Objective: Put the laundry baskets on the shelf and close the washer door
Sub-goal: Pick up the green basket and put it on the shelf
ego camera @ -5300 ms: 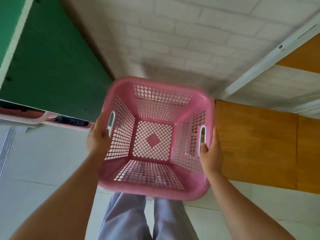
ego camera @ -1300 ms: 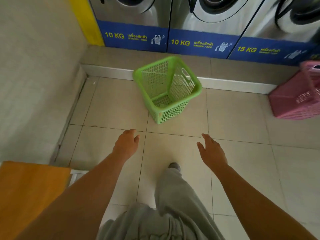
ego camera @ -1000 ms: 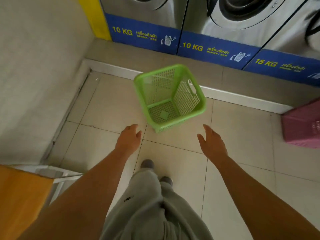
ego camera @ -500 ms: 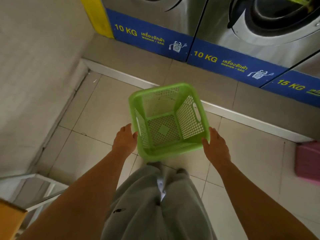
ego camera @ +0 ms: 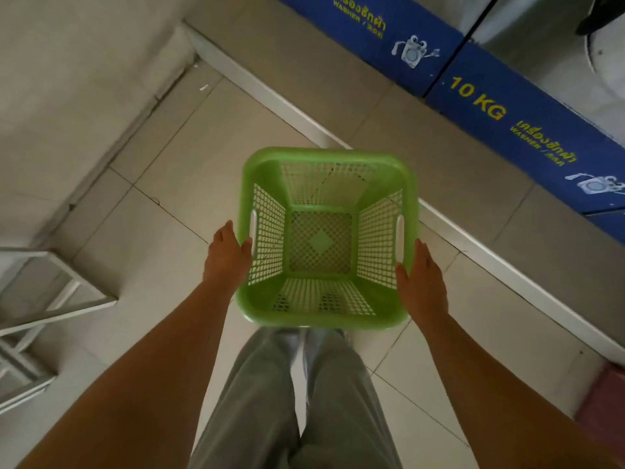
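Note:
An empty green mesh laundry basket (ego camera: pixel 257 309) sits straight below me, in front of my legs. My left hand (ego camera: pixel 226 257) presses on its left wall by the handle slot, fingers curled under the rim. My right hand (ego camera: pixel 421 280) is flat against the right wall beside the other slot. Whether the basket rests on the tiled floor or is lifted off it, I cannot tell. A corner of a pink basket (ego camera: pixel 605 397) shows at the right edge. Washers (ego camera: pixel 554 45) with blue 10 KG panels run along the upper right.
A raised tiled step with a white edge (ego camera: pixel 500 265) runs diagonally in front of the washers. A white metal frame (ego camera: pixel 50 299) stands at the left by the wall. Beige floor tiles surround the basket.
I have moved in over the green basket and both hands have gone from hovering in the air to gripping its two sides. The pink basket has slid toward the right edge.

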### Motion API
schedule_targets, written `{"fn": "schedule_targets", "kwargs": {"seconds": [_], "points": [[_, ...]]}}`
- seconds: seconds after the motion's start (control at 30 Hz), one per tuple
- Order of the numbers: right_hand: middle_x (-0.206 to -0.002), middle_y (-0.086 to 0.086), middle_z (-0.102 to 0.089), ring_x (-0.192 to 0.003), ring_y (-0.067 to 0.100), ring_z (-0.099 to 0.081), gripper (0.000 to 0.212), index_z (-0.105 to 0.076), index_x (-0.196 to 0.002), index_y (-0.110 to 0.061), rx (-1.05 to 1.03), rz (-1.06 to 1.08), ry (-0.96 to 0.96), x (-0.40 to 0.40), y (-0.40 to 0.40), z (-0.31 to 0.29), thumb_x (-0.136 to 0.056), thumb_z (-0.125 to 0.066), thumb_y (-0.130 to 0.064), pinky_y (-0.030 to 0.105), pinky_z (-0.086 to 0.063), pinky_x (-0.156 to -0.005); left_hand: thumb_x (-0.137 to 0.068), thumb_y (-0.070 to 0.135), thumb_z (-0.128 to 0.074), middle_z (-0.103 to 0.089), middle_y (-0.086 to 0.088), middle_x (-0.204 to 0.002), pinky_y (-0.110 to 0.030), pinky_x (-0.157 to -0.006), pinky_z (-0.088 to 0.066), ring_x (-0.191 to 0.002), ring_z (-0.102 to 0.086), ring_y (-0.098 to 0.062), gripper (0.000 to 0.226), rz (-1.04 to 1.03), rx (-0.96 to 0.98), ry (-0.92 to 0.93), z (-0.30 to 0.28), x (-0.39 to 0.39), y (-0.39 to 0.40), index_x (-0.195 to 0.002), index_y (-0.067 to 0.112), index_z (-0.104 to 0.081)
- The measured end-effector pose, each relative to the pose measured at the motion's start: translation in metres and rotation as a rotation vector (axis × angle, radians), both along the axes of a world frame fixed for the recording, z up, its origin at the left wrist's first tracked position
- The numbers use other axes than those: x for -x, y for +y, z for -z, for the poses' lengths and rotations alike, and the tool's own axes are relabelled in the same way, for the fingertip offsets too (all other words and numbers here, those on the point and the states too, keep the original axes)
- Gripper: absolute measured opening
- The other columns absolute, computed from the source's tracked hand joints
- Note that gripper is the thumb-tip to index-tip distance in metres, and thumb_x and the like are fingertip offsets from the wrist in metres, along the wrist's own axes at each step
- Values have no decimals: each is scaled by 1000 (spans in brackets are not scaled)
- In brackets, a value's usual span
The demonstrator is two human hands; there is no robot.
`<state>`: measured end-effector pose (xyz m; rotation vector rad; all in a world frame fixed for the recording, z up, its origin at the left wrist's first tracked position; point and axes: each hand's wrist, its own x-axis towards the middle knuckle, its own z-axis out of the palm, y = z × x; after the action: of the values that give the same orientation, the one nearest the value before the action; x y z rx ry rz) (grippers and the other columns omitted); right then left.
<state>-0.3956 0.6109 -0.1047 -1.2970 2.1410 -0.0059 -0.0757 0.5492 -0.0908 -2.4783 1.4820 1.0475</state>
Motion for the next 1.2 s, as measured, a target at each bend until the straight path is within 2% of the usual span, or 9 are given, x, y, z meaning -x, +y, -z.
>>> {"fn": "schedule_targets", "kwargs": {"seconds": [0.3,0.37,0.47,0.57,0.73,0.83,1.0,1.2], "points": [[-157,13,-26,-136,38,-39,75,-5,-153,-20,101,36,-1,23,-30,85,-95,-51,-31,53,-41,-105,-96,30,-50,-29,-15,-154,-56,-105,-38,-133,-40,-41,70,-121,43,-4,85,5,-14,-152,13,-12],[-158,10,-25,-133,38,-42,76,-3,-153,-23,139,79,-16,23,-33,97,-95,-52,-30,54,-42,-100,-94,28,-52,-36,-18,-150,-58,-100,-43,-126,-48,-43,74,-148,32,-7,102,1,-13,-152,18,-7],[-159,5,-21,-130,38,-46,77,1,-153,-26,149,119,-28,22,-31,105,-96,-51,-27,56,-45,-96,-92,23,-54,-52,-20,-133,-59,-85,-51,-101,-62,-44,73,-145,49,1,114,-2,-7,-148,31,-8],[-159,3,-22,-129,37,-48,76,2,-153,-28,146,137,-35,19,-30,98,-97,-49,-25,54,-44,-98,-93,20,-51,-54,-18,-133,-55,-87,-51,-103,-62,-44,69,-146,75,-16,111,-3,-4,-149,29,-10],[-158,4,-27,-128,38,-49,74,-1,-153,-28,161,104,-22,10,-25,58,-97,-49,-26,55,-44,-97,-94,24,-51,-54,-15,-135,-55,-87,-51,-101,-63,-44,69,-139,92,-16,73,-16,5,-148,34,-8],[-159,3,-26,-128,38,-49,74,0,-153,-30,156,86,-33,0,-20,20,-97,-49,-27,55,-43,-98,-95,26,-49,-54,-14,-136,-55,-84,-52,-98,-64,-44,70,-119,113,-15,33,-30,13,-149,35,-6],[-160,1,-22,-129,39,-47,72,0,-153,-33,147,70,-52,-25,-12,-49,-98,-47,-29,55,-40,-102,-96,25,-48,-49,-16,-141,-53,-83,-49,-104,-61,-46,70,-115,204,-22,-44,-57,33,-152,30,-6],[-163,-4,-7,-129,40,-47,72,-1,-154,-25,229,-33,-71,-61,-10,-117,-98,-46,-24,53,-40,-102,-97,24,-48,-41,-14,-148,-53,-84,-50,-107,-60,-44,73,-90,354,-13,-124,-98,74,-152,36,-3]]}}
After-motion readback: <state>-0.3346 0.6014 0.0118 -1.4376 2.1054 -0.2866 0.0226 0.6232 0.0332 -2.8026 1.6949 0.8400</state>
